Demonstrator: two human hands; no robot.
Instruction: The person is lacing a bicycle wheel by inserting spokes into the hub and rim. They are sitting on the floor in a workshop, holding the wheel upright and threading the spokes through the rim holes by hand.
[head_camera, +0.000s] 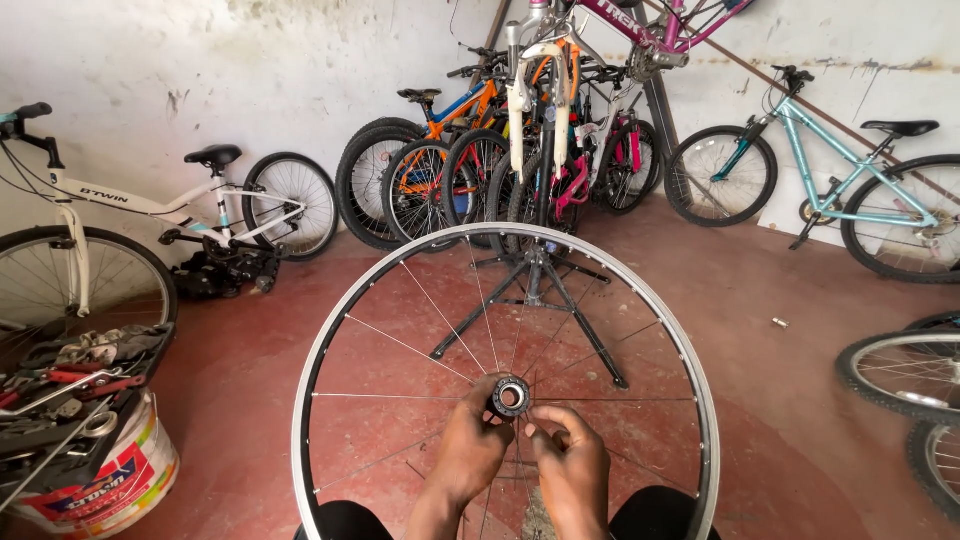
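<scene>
Standing upright between the knees, the wheel (505, 385) faces the camera so its hub (510, 397) is reachable; the left hand (470, 450) grips the hub while the right hand (572, 460) pinches beside it.

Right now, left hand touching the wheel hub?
Touching. The head view shows the left hand with its fingers wrapped against the hub at the centre of the bicycle wheel.

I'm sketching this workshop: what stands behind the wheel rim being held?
Seen through the wheel rim, a black repair stand on the red floor, with bicycles along the wall. Both hands cover the lower spokes.
</scene>
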